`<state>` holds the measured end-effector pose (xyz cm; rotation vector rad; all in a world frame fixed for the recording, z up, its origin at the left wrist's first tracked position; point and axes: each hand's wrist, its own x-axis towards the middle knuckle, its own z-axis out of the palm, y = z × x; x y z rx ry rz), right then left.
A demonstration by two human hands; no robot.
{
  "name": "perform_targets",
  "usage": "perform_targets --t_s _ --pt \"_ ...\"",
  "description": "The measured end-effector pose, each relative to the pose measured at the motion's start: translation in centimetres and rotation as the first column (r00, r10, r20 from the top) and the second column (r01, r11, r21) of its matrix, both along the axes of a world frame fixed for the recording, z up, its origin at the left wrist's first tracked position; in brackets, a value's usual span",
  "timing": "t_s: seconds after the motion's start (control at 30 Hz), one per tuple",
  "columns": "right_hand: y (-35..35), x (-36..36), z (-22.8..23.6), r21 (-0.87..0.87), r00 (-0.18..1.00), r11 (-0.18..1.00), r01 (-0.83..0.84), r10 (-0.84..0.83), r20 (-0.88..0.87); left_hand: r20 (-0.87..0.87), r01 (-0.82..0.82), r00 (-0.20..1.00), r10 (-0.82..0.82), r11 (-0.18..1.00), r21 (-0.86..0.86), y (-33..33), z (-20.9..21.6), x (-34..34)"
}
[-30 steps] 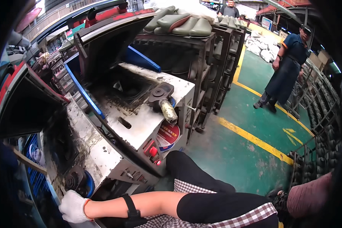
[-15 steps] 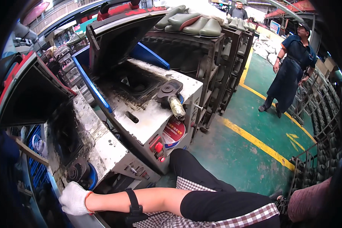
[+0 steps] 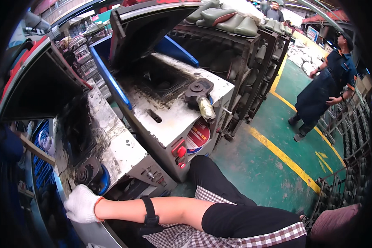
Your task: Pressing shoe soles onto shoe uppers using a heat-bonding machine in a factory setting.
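Our gloved left hand (image 3: 82,204) rested, fingers curled, on the machine's front edge (image 3: 72,219), apparently rigid and heavy, best gripped along that rim; the right hand was unseen.

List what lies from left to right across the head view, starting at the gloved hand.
Gloved hand → round black knob → red button → round red-and-white sticker → yellow floor line → person in a dark apron.
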<state>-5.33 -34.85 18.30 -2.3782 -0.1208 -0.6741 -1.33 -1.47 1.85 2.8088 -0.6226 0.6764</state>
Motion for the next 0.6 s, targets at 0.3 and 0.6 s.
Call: perform_targets --t_s 0.3,0.6 --pt "-0.9 -0.7 -0.2 -0.033 0.999 0.999 0.042 -0.042 0.019 0.036 0.06 0.998 -0.059 0.998 -0.024 -0.6 -1.0 0.7" --pt "-1.6 -1.3 0.3 -0.027 1.0 1.0 0.014 -0.013 0.026 -0.042 -0.066 0.997 0.064 0.996 -0.067 0.3 -3.2 2.5"
